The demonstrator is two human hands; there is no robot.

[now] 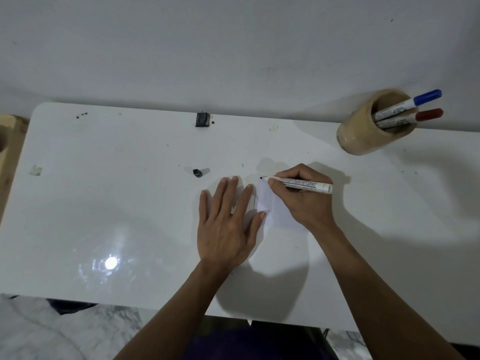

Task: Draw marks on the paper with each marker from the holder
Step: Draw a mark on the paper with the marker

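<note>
White table (104, 190) is seen; wooden holder (363, 131) at far right with blue marker (415, 100) and red marker (415, 118) inside. Paper (267, 203) is pinned by flat, released left hand (228, 229). Uncapped black marker (301, 183) is gripped by right hand (301, 201), tip at paper's far edge. Black cap (197, 173) lies left.

The table (104, 203) lies open left of the hands. Only a black cap (197, 173) (small, upright) stands there. The holder (374, 123) blocks the far right corner
</note>
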